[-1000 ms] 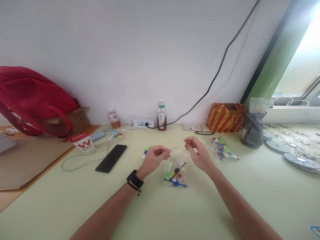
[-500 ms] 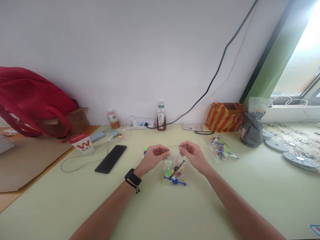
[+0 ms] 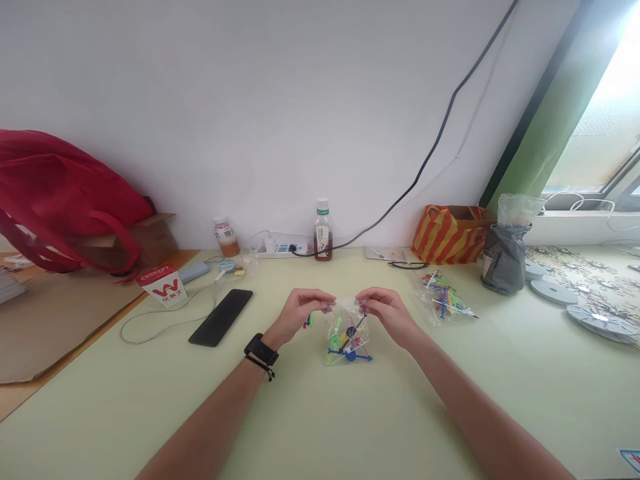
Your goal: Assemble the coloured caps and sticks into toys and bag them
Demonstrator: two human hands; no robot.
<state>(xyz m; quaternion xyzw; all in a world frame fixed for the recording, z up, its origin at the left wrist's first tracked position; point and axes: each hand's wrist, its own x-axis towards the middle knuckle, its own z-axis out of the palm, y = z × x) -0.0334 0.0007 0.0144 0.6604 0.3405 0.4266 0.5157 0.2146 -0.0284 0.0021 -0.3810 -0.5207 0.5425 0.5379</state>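
A clear plastic bag [image 3: 349, 341] with small coloured plastic parts inside, blue, green, yellow and black, is in front of me at the middle of the table. My left hand [image 3: 303, 313] pinches its upper left corner between thumb and fingers. At the upper right corner, my right hand [image 3: 384, 309] has the same kind of pinch. The bag's top edge spans the space between both hands. Some small coloured pieces [image 3: 309, 321] show behind my left hand, which partly hides them.
Another clear bag of coloured parts [image 3: 445, 297] lies to the right. A black phone [image 3: 221, 318] rests at the left, near a red-and-white box [image 3: 164, 287]. By the wall stand a drink bottle [image 3: 323, 233] and a striped bag [image 3: 450, 235]. Grey discs [image 3: 603, 321] lie far right.
My left hand has shifted slightly left and tilted. The bag's top edge is now drawn up between both hands, and the bag's lower part has risen a little.
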